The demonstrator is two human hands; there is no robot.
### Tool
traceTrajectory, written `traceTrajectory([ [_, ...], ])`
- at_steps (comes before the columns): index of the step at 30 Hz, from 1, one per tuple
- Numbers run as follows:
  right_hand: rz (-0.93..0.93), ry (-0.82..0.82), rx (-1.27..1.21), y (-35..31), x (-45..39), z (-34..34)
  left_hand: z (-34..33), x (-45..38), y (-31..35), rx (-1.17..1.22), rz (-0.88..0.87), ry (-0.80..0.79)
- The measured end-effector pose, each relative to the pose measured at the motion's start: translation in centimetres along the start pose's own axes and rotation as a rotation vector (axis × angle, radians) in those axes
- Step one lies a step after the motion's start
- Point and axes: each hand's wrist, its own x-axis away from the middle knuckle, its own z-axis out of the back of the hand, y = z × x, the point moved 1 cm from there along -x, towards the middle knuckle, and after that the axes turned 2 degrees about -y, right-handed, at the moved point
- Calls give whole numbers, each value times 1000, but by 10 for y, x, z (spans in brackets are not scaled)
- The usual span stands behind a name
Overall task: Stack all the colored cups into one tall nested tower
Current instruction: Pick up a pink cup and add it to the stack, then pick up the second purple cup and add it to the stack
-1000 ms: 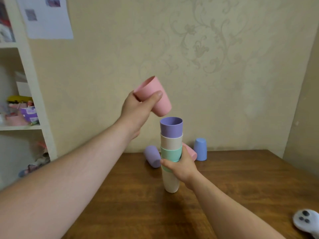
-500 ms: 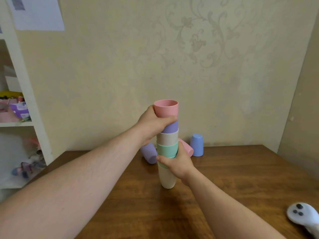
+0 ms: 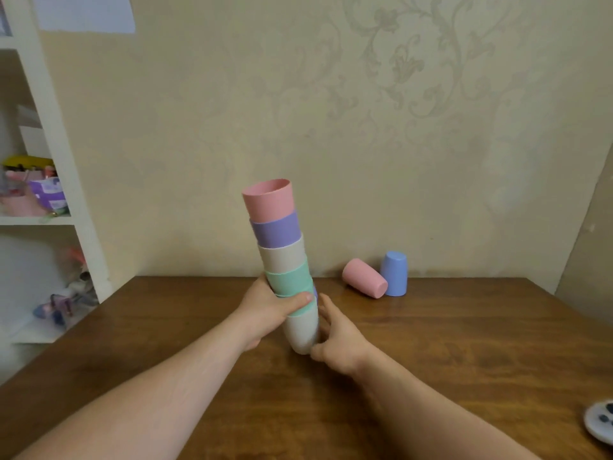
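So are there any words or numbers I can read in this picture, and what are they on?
None can be read.
Paper on the wall: any print too blurred.
Purple box on the shelf: markings too small and blurred.
Cups in the tower: plain, no text.

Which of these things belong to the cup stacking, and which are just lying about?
Part of the job: the tilted cup tower, the pink cup on its side, the upturned blue cup.
Lying about: white controller, shelf clutter, wall paper sheet.
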Motion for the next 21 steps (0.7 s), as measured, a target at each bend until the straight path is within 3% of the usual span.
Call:
traceTrajectory([
  [5,-146,198,204,-3,-12,22,35,-12,-15,-32,-20,171],
  [13,-53,363,379,-48,-102,25,44,-24,-24,-116,-46,177],
  [17,-99,281,501,-68,-147,9,48,-28,-30,-107,-47,172],
  [21,-233,118,669,-35,-171,-15,50,-32,-36,-91,-50,165],
])
